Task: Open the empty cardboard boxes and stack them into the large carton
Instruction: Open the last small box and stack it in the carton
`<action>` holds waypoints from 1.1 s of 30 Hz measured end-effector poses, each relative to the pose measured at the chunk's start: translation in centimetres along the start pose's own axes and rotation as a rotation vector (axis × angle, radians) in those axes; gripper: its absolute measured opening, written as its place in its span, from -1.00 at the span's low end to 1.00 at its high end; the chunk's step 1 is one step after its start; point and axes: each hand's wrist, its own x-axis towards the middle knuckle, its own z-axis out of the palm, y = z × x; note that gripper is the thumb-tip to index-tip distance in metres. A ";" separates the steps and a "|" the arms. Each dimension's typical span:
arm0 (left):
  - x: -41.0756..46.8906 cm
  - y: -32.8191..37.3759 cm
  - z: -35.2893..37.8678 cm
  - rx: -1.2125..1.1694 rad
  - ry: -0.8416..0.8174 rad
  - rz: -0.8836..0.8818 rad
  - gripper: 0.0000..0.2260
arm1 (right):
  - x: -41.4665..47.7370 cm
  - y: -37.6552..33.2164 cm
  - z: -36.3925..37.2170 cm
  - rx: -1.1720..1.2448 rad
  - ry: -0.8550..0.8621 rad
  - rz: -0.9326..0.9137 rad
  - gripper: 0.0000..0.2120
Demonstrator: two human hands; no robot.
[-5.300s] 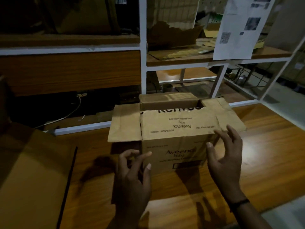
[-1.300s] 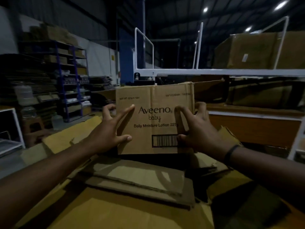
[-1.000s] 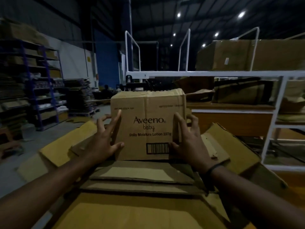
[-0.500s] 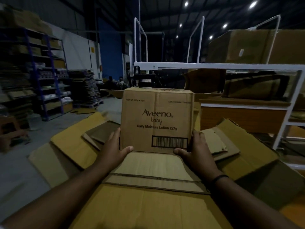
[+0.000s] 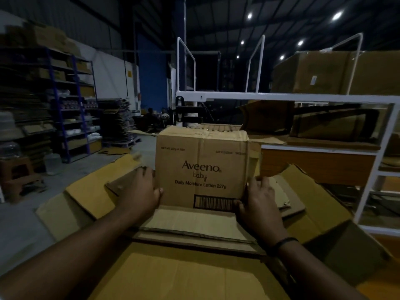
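In the head view, the Aveeno box [image 5: 201, 167] is held upright over the open large carton [image 5: 91, 191]. Its lower edge is at the flat cardboard pieces [image 5: 190, 223] lying in the carton; whether it rests on them cannot be told. The left side of the box is gripped by the left hand [image 5: 140, 191] and the right side by the right hand [image 5: 257, 204]. Each grip is closed on the box, with the thumb on the printed front. Behind the box a white shelf frame [image 5: 303, 97] is seen.
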 end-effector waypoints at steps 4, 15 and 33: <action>2.5 0.8 -4.8 0.119 0.359 0.232 -0.47 | 4.2 -1.3 -6.1 -0.198 0.365 -0.359 -0.35; 7.6 2.8 -7.9 -0.685 0.071 0.019 -0.68 | 10.1 -4.2 -10.9 0.832 0.002 0.113 -0.62; 6.5 1.5 -6.5 -0.228 -0.262 0.266 -0.68 | 8.2 -1.3 -4.6 0.238 -0.441 0.163 -0.62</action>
